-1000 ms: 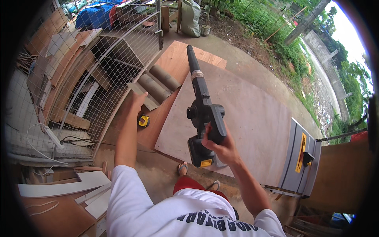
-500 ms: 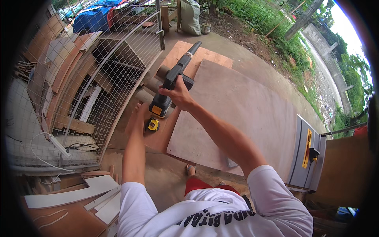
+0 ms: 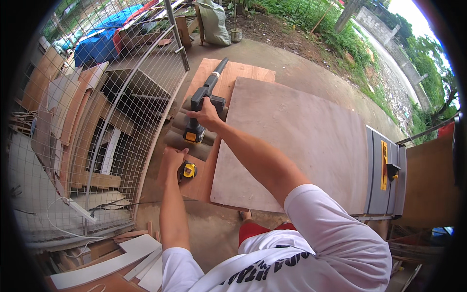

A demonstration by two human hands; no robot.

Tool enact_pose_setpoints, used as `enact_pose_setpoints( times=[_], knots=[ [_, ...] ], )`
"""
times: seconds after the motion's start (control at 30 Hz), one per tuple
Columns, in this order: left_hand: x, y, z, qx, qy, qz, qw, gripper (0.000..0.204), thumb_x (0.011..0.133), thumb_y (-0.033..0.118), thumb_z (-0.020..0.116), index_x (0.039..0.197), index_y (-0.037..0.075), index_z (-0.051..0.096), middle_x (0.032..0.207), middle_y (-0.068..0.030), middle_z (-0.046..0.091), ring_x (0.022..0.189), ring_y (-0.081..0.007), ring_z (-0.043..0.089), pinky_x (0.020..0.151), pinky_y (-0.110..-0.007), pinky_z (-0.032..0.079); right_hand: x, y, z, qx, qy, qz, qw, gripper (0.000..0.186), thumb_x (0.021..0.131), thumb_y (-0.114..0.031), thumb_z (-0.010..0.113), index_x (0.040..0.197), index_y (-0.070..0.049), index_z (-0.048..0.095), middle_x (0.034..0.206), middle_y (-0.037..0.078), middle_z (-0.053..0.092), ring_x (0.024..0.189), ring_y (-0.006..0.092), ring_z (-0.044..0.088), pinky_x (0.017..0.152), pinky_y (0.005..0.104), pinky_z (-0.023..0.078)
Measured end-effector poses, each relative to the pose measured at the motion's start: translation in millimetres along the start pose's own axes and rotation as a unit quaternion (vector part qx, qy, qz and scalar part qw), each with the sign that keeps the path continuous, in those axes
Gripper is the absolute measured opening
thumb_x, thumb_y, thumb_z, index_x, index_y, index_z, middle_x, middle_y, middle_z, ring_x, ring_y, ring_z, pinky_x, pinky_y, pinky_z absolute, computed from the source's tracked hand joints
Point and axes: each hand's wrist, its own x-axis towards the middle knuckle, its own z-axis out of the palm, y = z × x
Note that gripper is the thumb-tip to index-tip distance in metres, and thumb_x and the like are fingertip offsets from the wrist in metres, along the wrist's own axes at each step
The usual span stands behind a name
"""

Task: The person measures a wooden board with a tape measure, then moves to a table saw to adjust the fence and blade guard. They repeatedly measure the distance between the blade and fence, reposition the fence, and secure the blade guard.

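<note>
My right hand (image 3: pixel 208 115) is closed round the handle of a black cordless blower (image 3: pixel 198 100). Its long nozzle points away over the far plywood, and its yellow-marked battery end is toward me. Beneath the blower lie several brownish-grey cylinders (image 3: pixel 181 122). My left hand (image 3: pixel 173 157), fingers curled, is at the left edge of a reddish-brown plywood sheet (image 3: pixel 197 187); what it grips, if anything, is hidden. Just beside it a yellow and black tape measure (image 3: pixel 189 170) sits on the sheet. A large greyish board (image 3: pixel 292 146) lies on top, to the right of both hands.
A wire mesh gate (image 3: pixel 131 97) stands close on the left, with stacked wood offcuts (image 3: pixel 73 112) behind it. White board scraps (image 3: pixel 112 258) lie at the lower left. At the right is a grey machine table (image 3: pixel 382 170) with a yellow strip. A sack (image 3: pixel 214 24) stands at the back.
The view has shifted. Over the boards, the blower has moved slightly away from me and left, still in my right hand. My left hand has come nearer along the plywood edge, beside the tape measure.
</note>
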Motion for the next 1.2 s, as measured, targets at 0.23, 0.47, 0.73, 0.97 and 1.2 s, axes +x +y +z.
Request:
enact_pose_setpoints(
  times=[0.23,0.47,0.73,0.97,1.2],
  knots=[
    [2.6,14.3,-18.0,0.068,-0.019,-0.062,0.996,0.065,0.074,0.036,0.086,0.111,-0.012,0.063,0.107,-0.0269,0.065,0.102,-0.0359,0.062,0.091,-0.045,0.048,5.0,19.3,9.1,0.007,-0.021,0.086,0.996,0.075,0.074,-0.041,0.090,0.124,0.004,0.056,0.112,0.016,0.068,0.104,0.0234,0.067,0.092,0.0349,0.053],
    [12.2,109.0,1.6,0.184,0.027,0.155,0.970,0.120,0.059,0.049,0.088,0.152,0.004,0.026,0.148,-0.0343,0.033,0.142,-0.0465,0.031,0.117,-0.057,0.024,-58.1,38.5,-34.0,0.022,0.106,-0.054,0.993,0.041,0.084,-0.021,0.079,0.117,-0.002,0.063,0.113,0.018,0.067,0.107,0.0322,0.065,0.095,0.0415,0.052],
    [-13.4,117.1,2.1,0.061,0.083,0.112,0.988,0.115,0.067,0.049,0.090,0.152,-0.001,0.030,0.145,-0.0301,0.044,0.136,-0.0439,0.042,0.117,-0.050,0.031,-349.7,100.2,-217.7,-0.243,0.097,-0.032,0.965,0.033,0.081,-0.014,0.080,0.108,-0.004,0.063,0.115,0.018,0.056,0.113,0.0360,0.051,0.099,0.0452,0.044],
    [-94.7,57.9,31.5,0.248,0.050,-0.003,0.967,0.118,0.065,0.054,0.089,0.154,0.008,0.027,0.147,-0.0285,0.042,0.136,-0.0460,0.041,0.118,-0.057,0.024,-408.0,134.8,-258.3,-0.406,0.125,0.181,0.887,0.107,0.071,-0.044,0.089,0.151,0.002,0.035,0.133,0.023,0.045,0.126,0.0402,0.042,0.104,0.0506,0.040],
    [-104.9,-9.8,30.1,0.247,0.089,0.095,0.960,0.100,0.072,0.046,0.085,0.154,0.018,0.034,0.139,-0.0250,0.050,0.128,-0.0447,0.050,0.108,-0.055,0.037,-389.5,126.8,-223.0,-0.384,0.129,0.107,0.908,0.102,0.072,-0.040,0.087,0.151,-0.001,0.035,0.131,0.024,0.046,0.122,0.0406,0.043,0.099,0.0517,0.041]
  ],
)
